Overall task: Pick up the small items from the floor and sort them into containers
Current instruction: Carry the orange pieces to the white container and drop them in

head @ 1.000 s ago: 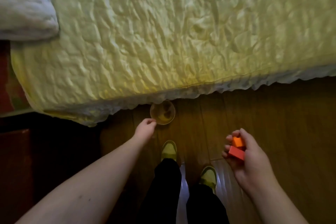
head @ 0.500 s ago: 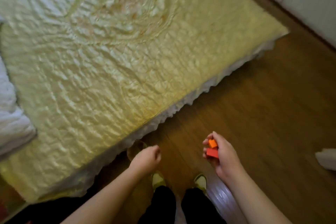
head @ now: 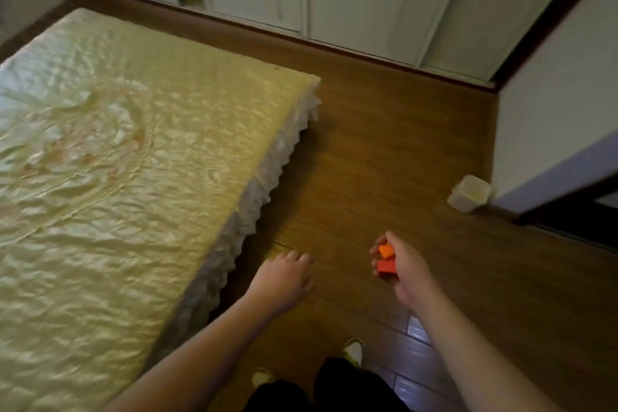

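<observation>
Mid-sort, the right hand grips an orange block and a red block, still unplaced, the tub well apart; the left hand hangs loose and empty.

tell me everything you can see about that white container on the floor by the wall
The white container is a small, pale, translucent-looking tub, likely plastic, with rounded corners and an open top. It stands upright on the wooden floor, close to the base of the white wall at the right. A faint yellowish tint shows inside, but the contents cannot be made out. No hand touches it, and it stands apart from the bed.
</observation>
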`<move>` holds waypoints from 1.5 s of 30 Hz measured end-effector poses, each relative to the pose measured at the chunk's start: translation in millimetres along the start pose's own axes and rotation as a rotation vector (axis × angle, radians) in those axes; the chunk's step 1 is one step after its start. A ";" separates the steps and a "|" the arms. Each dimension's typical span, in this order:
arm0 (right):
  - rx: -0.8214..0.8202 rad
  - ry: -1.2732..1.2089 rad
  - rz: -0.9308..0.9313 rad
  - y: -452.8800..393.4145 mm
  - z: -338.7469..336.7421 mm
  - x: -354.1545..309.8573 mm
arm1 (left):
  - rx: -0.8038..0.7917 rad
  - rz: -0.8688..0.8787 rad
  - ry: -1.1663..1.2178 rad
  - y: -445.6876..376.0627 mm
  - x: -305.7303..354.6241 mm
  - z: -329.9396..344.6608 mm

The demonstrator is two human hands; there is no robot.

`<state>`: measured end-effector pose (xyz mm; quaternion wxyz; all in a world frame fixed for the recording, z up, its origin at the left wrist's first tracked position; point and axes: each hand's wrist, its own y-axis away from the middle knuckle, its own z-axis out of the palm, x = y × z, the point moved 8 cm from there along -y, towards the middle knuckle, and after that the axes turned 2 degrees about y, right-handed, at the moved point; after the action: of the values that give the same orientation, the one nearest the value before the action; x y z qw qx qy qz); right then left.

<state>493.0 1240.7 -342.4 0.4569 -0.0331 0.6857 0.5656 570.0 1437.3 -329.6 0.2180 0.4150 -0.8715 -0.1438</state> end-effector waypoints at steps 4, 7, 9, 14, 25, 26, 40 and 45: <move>0.034 -0.073 -0.016 5.4 -60.9 -23.6 | -0.006 0.075 -0.026 -31.5 76.6 -16.7; 0.061 -0.125 -0.021 5.7 -99.7 -35.9 | -0.021 0.125 -0.055 -47.8 125.3 -24.2; 0.077 -0.169 -0.020 3.6 -121.5 -40.6 | -0.030 0.147 -0.075 -57.1 148.7 -26.0; 0.120 -0.343 0.014 -1.4 -162.5 -45.6 | -0.041 0.221 -0.141 -77.8 194.3 -35.3; 0.162 -0.701 0.092 -50.5 -227.3 -82.5 | -0.098 0.377 -0.145 -189.0 272.5 -58.1; 0.172 -0.711 0.089 -59.6 -234.3 -91.1 | -0.096 0.391 -0.142 -204.8 279.3 -61.5; 0.300 -0.772 0.054 -191.7 -341.1 -223.0 | -0.046 0.552 -0.100 -414.7 374.9 -131.0; 0.351 -0.831 0.089 -233.5 -385.9 -241.9 | -0.106 0.551 -0.099 -466.6 404.3 -137.0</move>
<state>537.3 732.0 -378.1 0.6675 0.3041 0.5302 0.4252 720.0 823.4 -307.3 0.2274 0.1430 -0.9524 -0.1445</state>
